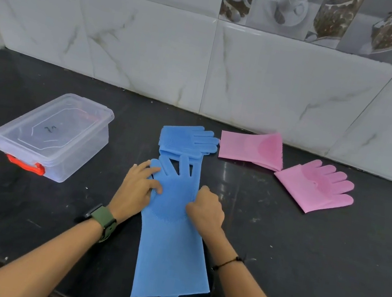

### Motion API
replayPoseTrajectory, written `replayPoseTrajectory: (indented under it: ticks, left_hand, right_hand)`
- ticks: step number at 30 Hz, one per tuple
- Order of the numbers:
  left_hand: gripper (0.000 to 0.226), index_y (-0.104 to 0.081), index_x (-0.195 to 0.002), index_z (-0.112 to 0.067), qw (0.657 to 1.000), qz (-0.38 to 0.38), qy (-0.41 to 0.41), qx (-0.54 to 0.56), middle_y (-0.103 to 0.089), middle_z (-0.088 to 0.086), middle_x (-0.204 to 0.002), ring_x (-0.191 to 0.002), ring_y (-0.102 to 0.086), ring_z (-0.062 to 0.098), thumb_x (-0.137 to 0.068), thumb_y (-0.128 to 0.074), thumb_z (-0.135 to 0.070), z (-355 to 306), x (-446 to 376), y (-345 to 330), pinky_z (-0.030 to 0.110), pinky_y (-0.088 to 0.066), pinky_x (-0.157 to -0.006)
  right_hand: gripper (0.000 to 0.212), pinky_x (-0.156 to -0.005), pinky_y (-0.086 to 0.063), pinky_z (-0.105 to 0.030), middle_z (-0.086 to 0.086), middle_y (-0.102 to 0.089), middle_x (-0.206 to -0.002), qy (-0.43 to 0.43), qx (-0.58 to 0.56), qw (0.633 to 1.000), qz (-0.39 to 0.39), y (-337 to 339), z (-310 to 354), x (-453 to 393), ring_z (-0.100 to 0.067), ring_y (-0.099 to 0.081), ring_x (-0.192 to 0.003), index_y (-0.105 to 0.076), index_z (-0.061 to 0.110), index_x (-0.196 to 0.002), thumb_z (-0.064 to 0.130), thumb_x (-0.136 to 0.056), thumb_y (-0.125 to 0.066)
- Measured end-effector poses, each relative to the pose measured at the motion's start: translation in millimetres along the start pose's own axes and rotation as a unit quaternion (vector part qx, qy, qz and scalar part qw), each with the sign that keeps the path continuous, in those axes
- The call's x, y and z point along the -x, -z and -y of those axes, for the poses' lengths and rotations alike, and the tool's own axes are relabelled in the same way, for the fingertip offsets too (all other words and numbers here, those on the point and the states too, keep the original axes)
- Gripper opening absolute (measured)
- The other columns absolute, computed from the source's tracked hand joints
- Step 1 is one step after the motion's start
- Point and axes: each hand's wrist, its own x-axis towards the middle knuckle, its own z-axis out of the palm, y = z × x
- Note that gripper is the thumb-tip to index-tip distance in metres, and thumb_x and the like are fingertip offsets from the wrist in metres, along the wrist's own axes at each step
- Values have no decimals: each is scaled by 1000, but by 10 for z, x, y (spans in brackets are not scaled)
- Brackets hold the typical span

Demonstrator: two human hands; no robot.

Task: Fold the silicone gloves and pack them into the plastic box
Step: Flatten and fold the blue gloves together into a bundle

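From the head camera, the only view I have, the long blue glove (pixel 171 242) lies flat down the centre of the frame on the dark table (pixel 301 256), cuff toward the lower edge, fingers pointing up the frame. I have it stretched out like this so a fold can run cleanly across it.

My left hand (pixel 138 185) rests on the glove's left edge at the palm, its grip loosely spread and pressing down, I judge to pin the silicone. My right hand (pixel 205 208) is curled at the right edge, its grip pinched on the glove's side, probably to lift or straighten it.

Just above lies a folded blue glove (pixel 186 140); two folded pink gloves (pixel 249 147) (pixel 315 187) sit right of centre.

The plastic box (pixel 54 135) waits at middle left, lid on, so nothing looks packed yet.
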Motion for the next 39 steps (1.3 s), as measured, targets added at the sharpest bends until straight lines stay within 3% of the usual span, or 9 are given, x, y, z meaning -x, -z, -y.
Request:
replayPoseTrajectory:
  ticks: [7, 10, 18, 24, 27, 29, 32, 34, 39]
  left_hand:
    - [29, -78, -72, -18, 988, -22, -115, -100, -69, 15, -118, -124, -52, 44, -66, -74, 10, -366, -58, -96, 63, -34, -102]
    - [26, -79, -84, -17, 987, 6, -141, -73, -63, 12, -128, -134, -41, 41, -76, -69, 5, -591, -142, -202, 57, -25, -112]
    - [39, -69, -116, -12, 972, 44, -230, 17, -47, 13, -144, -145, -22, 34, -90, -49, 9, -1053, -453, -490, 38, -6, -120]
    - [52, -52, -135, -16, 984, 40, -173, -17, -27, 9, -156, -149, -11, 26, -89, -42, 7, -1187, -490, -536, 35, -1, -122]
    - [54, -48, -136, -2, 989, -22, -146, 11, -40, 20, -147, -143, -30, 33, -83, -49, 11, -1319, -314, -579, 38, -17, -120]
    - [48, -52, -130, 7, 985, -26, -170, -2, -51, 25, -137, -132, -45, 38, -83, -59, 0, -1444, -175, -662, 43, -33, -112]
    - [59, -19, -148, 2, 987, 77, -133, -40, -19, 19, -157, -148, -14, 29, -101, -31, -31, -1535, -56, -784, 37, -12, -123]
    - [61, -8, -151, -2, 984, 106, -120, -77, -6, 14, -160, -150, -1, 24, -102, -20, -37, -1503, -62, -864, 35, -3, -124]
    - [61, -3, -151, -5, 981, 99, -130, -104, 2, 11, -161, -150, 5, 21, -102, -17, -38, -1459, -32, -878, 34, 2, -123]
  right_hand:
    - [15, -47, -33, -25, -4, -57, -85, -31, -45, 998, -18, 196, -367, 122, -17, -49, -64, -46, 10, -91, 6, -77, -48]
    - [21, -48, -33, -25, -6, -60, -89, -54, -58, 996, -42, 359, -581, 168, -20, -52, -69, -50, 9, -97, 6, -76, -48]
    - [18, -45, -31, -23, 1, -51, -72, -109, -101, 982, -114, 687, -1195, 308, -12, -45, -56, -48, 11, -90, 2, -75, -47]
    - [23, -49, -38, -26, 0, -53, -80, -103, -79, 985, -116, 682, -1271, 238, -17, -52, -66, -47, 8, -105, 5, -83, -47]
    - [35, -60, -43, -31, -8, -53, -105, -89, 135, 975, -154, 653, -1206, 189, -25, -54, -92, -40, 8, -123, 17, -89, -45]
    - [46, -80, -46, -35, -11, -46, -128, -32, 241, 953, -179, 622, -1169, 125, -28, -45, -115, -31, 10, -137, 23, -94, -41]
    - [55, -115, -21, -43, -12, -19, -154, 58, 278, 950, -131, 551, -1149, -7, -31, -15, -143, -15, 9, -147, 32, -99, -28]
    - [56, -118, -8, -44, -13, -7, -158, 78, 286, 949, -102, 490, -1165, -65, -31, -1, -146, -8, 8, -149, 33, -101, -21]
    - [57, -119, 1, -40, -11, 3, -159, 76, 225, 968, -82, 363, -1255, -105, -25, 6, -147, -2, 11, -150, 36, -101, -17]
